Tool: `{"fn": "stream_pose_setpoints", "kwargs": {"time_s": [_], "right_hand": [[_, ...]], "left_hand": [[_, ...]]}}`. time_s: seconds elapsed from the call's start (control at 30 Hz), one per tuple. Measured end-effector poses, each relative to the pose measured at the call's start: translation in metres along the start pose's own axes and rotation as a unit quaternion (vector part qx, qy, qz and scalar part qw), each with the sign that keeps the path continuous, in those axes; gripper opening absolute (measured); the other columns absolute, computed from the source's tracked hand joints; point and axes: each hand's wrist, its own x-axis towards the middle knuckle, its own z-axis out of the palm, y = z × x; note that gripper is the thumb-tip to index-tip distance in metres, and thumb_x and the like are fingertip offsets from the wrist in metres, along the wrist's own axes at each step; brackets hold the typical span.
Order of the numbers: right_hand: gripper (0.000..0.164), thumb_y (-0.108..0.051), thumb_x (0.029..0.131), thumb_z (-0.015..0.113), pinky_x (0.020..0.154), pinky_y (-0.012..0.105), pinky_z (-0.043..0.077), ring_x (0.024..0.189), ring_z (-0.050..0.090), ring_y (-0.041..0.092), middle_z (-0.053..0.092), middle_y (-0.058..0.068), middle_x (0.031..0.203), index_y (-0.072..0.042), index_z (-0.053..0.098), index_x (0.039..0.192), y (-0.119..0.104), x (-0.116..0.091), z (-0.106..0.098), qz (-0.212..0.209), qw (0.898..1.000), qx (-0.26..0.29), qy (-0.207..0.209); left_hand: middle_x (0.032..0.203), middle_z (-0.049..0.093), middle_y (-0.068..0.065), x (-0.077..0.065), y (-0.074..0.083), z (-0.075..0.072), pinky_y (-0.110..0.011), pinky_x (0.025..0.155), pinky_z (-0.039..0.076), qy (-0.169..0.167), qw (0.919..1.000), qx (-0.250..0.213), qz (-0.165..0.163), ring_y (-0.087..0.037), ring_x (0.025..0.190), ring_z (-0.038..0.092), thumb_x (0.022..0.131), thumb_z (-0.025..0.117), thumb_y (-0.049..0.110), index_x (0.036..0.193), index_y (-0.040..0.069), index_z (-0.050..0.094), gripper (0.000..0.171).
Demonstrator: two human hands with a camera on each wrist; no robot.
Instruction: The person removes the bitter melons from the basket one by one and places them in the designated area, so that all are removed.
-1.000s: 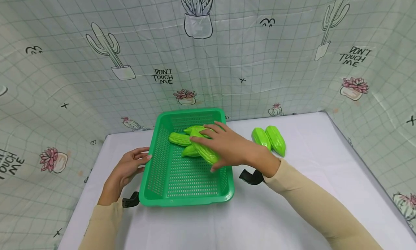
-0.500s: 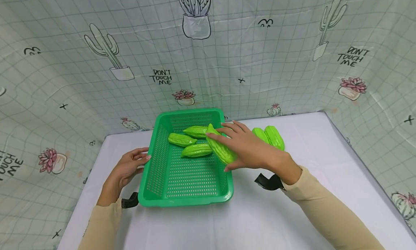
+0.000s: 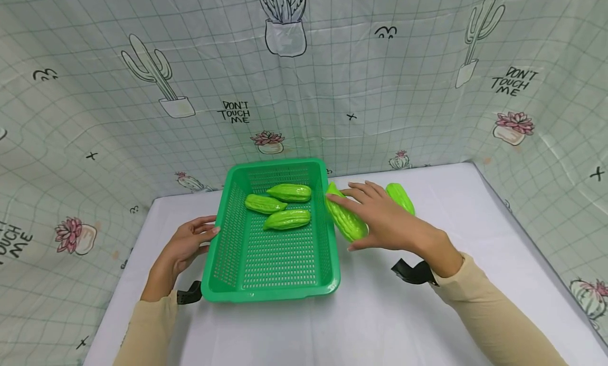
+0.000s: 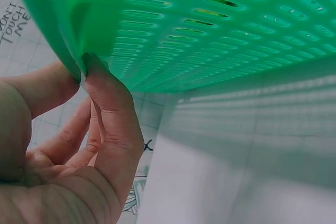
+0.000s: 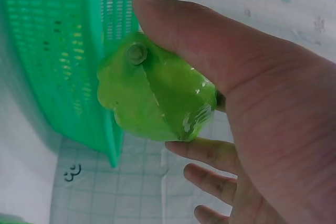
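Observation:
My right hand (image 3: 377, 215) grips a bright green bitter melon (image 3: 345, 218) between thumb and fingers, just beyond the right rim of the green plastic basket (image 3: 271, 293). In the right wrist view the stem end of this bitter melon (image 5: 157, 93) faces the camera, the basket wall behind it. On the basket's left side, my left hand (image 3: 190, 242) pinches the rim; the left wrist view shows thumb and index finger (image 4: 113, 103) on either side of it. Three bitter melons (image 3: 287, 219) lie in the back half of the basket.
Behind my right hand, another bitter melon (image 3: 400, 197) lies on the white tablecloth (image 3: 266, 334); a second one there is now hidden by the hand. A printed cloth backdrop (image 3: 328, 81) rises along the back and both sides.
My right hand has carried the bitter melon rightward from above the other melons to outside the basket's right rim, uncovering the three inside. The left hand stays on the rim.

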Motion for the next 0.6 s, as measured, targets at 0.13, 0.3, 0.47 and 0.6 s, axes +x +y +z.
{"fn": "stream_pose_setpoints", "kwargs": {"time_s": [0.13, 0.3, 0.47, 0.6], "right_hand": [[0.108, -0.041, 0.073, 0.098, 0.123, 0.066, 0.025, 0.149, 0.039, 0.044, 0.051, 0.020, 0.155, -0.014, 0.043, 0.162, 0.006, -0.008, 0.003, 0.011, 1.000, 0.000, 0.004], [0.108, -0.039, 0.072, 0.099, 0.121, 0.068, 0.026, 0.147, 0.040, 0.045, 0.052, 0.021, 0.154, -0.014, 0.044, 0.161, 0.013, -0.017, 0.006, 0.025, 1.000, 0.007, 0.010], [0.107, -0.037, 0.071, 0.100, 0.120, 0.064, 0.028, 0.145, 0.043, 0.044, 0.054, 0.021, 0.151, -0.013, 0.046, 0.160, 0.022, -0.026, 0.006, 0.035, 0.999, 0.006, 0.024], [0.106, -0.036, 0.071, 0.100, 0.120, 0.064, 0.029, 0.144, 0.044, 0.043, 0.055, 0.022, 0.149, -0.013, 0.047, 0.160, 0.028, -0.032, 0.006, 0.041, 0.999, 0.002, 0.027]], "left_hand": [[0.118, 0.063, 0.002, 0.000, 0.000, 0.000, -0.024, 0.080, 0.059, -0.001, 1.0000, -0.001, 0.001, -0.001, 0.091, 0.067, 0.110, 0.058, 0.009, 0.160, -0.008, 0.032, 0.059], [0.118, 0.063, 0.002, 0.001, -0.001, 0.000, -0.024, 0.080, 0.059, -0.001, 1.0000, -0.002, 0.001, -0.001, 0.091, 0.067, 0.110, 0.058, 0.010, 0.160, -0.008, 0.032, 0.059], [0.120, 0.063, 0.001, 0.001, -0.002, 0.000, -0.024, 0.081, 0.058, -0.001, 1.0000, 0.000, 0.000, -0.002, 0.092, 0.067, 0.110, 0.058, 0.011, 0.161, -0.006, 0.032, 0.060], [0.120, 0.062, 0.001, 0.001, -0.003, -0.001, -0.025, 0.081, 0.058, -0.002, 1.0000, -0.002, -0.001, -0.002, 0.092, 0.067, 0.111, 0.058, 0.010, 0.161, -0.006, 0.031, 0.060]]}}
